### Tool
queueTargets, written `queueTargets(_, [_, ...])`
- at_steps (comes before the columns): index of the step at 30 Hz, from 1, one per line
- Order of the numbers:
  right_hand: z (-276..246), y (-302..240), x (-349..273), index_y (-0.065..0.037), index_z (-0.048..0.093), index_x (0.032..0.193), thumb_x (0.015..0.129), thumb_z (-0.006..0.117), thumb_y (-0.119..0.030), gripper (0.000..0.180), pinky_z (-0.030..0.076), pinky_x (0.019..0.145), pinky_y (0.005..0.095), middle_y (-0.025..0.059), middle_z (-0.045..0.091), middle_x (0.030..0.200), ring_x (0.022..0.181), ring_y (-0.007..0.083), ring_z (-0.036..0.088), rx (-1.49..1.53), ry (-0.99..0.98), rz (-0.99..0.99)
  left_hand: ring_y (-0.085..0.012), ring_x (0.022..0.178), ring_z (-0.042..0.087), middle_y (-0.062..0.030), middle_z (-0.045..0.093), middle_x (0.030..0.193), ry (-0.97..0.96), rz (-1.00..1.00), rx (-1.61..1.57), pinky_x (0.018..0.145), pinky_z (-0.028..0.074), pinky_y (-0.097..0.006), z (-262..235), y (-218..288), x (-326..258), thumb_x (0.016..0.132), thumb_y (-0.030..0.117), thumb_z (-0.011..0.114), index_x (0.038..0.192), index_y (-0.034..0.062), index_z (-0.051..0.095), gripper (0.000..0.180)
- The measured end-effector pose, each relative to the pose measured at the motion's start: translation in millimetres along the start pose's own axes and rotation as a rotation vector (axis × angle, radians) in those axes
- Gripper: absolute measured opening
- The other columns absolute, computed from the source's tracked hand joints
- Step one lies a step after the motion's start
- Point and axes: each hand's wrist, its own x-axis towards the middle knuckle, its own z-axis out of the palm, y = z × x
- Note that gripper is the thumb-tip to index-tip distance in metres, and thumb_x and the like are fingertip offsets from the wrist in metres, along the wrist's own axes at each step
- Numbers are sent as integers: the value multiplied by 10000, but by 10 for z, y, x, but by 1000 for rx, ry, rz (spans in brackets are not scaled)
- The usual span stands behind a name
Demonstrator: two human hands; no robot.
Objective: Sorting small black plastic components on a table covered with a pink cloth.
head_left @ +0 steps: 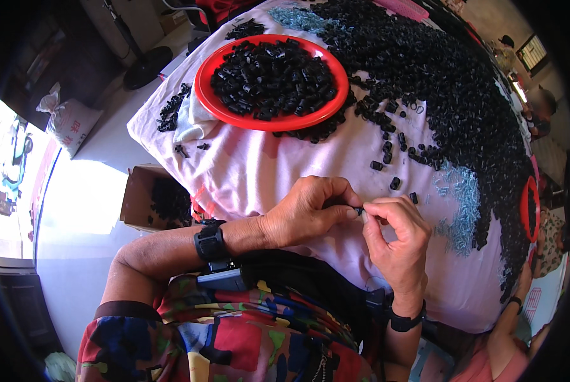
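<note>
My left hand (307, 213) and my right hand (401, 237) meet over the near edge of the cloth-covered table. Between the fingertips of my left hand is a small black plastic piece (359, 210). My right thumb and forefinger pinch at its other end, where a tiny pale bit seems to show, too small to name. Loose black cylindrical pieces (395, 183) lie just beyond my hands. Farther left stands a red plastic tray (203, 95) heaped with similar black pieces (272, 79).
A wide pile of black pieces (450, 95) covers the table's right side. Small translucent blue parts (460, 204) lie near my right hand. An open cardboard box (135, 197) and a tied sack (75, 124) stand left. Another person's arm (511, 318) is at the lower right.
</note>
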Motion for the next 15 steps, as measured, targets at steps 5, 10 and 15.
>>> queueTargets(5, [6, 27, 1, -11, 664, 917, 781, 729, 83, 178, 535, 706, 405, 120, 689, 852, 787, 322, 662, 27, -27, 38, -43, 837, 597, -3, 687, 903, 49, 37, 77, 740, 522, -247, 30, -18, -8, 957, 74, 725, 1079, -21, 688, 159])
queueTargets(10, [-8, 16, 32, -3, 662, 906, 777, 733, 82, 169, 529, 699, 411, 133, 682, 840, 770, 334, 651, 43, -62, 90, -56, 806, 606, -27, 701, 868, 110, 75, 206, 708, 529, -259, 73, -12, -16, 929, 63, 740, 1062, -23, 698, 164])
queueTargets(15, [34, 51, 30, -1, 669, 902, 776, 731, 86, 165, 530, 698, 413, 139, 683, 844, 772, 342, 649, -3, -30, 33, -53, 832, 614, -26, 707, 900, 82, 12, 319, 725, 538, -255, 47, 75, 30, 949, 77, 721, 1088, -18, 693, 171])
